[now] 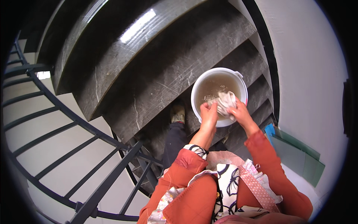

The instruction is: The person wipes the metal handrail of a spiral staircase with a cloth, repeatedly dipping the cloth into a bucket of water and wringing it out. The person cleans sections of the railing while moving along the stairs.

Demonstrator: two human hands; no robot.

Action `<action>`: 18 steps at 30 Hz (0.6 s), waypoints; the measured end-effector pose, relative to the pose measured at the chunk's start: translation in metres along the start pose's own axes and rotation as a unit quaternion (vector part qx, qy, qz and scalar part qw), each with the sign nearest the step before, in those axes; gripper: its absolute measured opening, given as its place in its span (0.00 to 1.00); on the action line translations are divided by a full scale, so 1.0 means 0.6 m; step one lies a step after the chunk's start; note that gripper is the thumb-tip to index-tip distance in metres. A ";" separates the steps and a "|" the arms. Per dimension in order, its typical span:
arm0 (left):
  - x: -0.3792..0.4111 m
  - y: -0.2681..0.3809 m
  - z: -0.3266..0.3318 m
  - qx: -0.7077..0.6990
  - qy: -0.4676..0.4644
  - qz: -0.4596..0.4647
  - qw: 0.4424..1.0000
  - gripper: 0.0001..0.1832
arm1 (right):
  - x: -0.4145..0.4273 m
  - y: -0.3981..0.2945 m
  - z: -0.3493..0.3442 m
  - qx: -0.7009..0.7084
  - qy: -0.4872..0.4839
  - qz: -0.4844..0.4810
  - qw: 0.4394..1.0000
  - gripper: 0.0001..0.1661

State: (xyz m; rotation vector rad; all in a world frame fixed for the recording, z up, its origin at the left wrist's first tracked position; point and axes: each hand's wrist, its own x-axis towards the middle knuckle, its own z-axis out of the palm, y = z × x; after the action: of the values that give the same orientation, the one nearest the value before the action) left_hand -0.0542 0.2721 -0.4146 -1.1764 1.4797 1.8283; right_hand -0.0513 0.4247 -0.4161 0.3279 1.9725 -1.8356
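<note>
A wet, whitish cloth (pixel 225 101) is bunched over a white plastic bucket (pixel 196 84), which stands on a dark stair tread. Cloudy brownish water (pixel 214 84) fills much of the bucket. My right hand (pixel 240 111) grips the cloth at its right side. On the left side, my left hand (pixel 209 112) has its fingers closed on the cloth's edge. Both hands are inside the line of the near rim. The lower part of the cloth is partly hidden by my fingers, and I cannot tell how much of it touches the water.
Dark marble-patterned stairs (pixel 173 64) curve up ahead. A dark metal railing (pixel 86 129) bends along the left. To the right is a white wall (pixel 304 70), with glass panes (pixel 299 156) leaning low against it. My shoe (pixel 178 113) is just left of the bucket.
</note>
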 end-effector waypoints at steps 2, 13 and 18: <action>0.008 -0.009 0.007 -0.058 -0.036 -0.114 0.991 0.27 | -0.034 -0.064 0.004 0.021 -0.038 -0.031 0.999 0.34; 0.026 -0.058 0.045 -0.412 -0.232 -0.129 0.872 0.15 | -0.048 -0.109 0.070 -0.056 0.026 -0.217 0.974 0.13; 0.012 -0.026 0.056 -0.346 -0.173 -0.054 0.920 0.15 | 0.016 -0.082 0.081 -0.104 0.156 -0.254 0.949 0.10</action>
State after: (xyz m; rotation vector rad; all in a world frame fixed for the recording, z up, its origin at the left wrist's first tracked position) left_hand -0.0554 0.3075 -0.4278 -1.1077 0.5581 2.4114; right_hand -0.0745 0.3704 -0.3786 0.0425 2.6412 -1.9307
